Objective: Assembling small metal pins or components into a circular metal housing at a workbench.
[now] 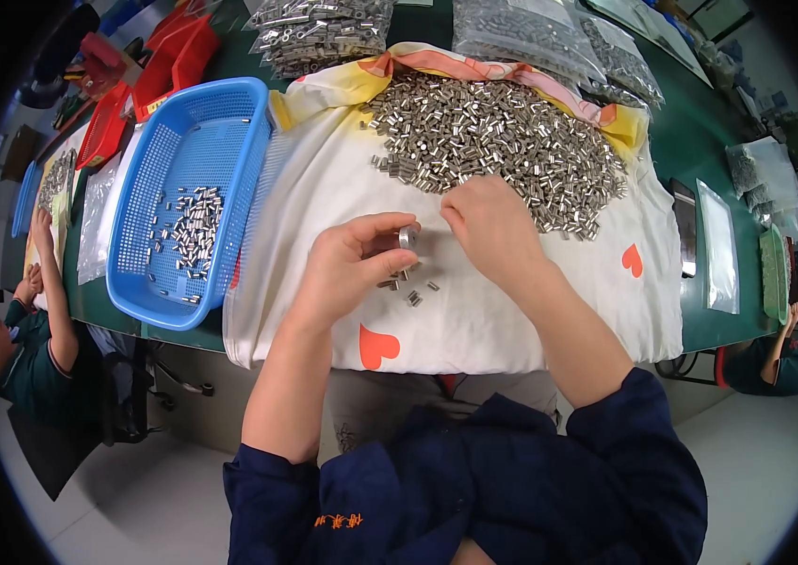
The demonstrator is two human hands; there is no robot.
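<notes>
My left hand pinches a small silver metal cylinder between thumb and fingers above a white cloth with orange hearts. Just to the right, my right hand hovers with fingers curled, its fingertips close to the cylinder; whether it holds a piece I cannot tell. A large heap of small metal sleeves lies on the cloth beyond both hands. A few loose sleeves lie on the cloth under my left hand.
A blue perforated basket with several sleeves stands at the left. Clear bags of metal parts lie at the back, red trays at the far left. Other people sit at the left and right table ends.
</notes>
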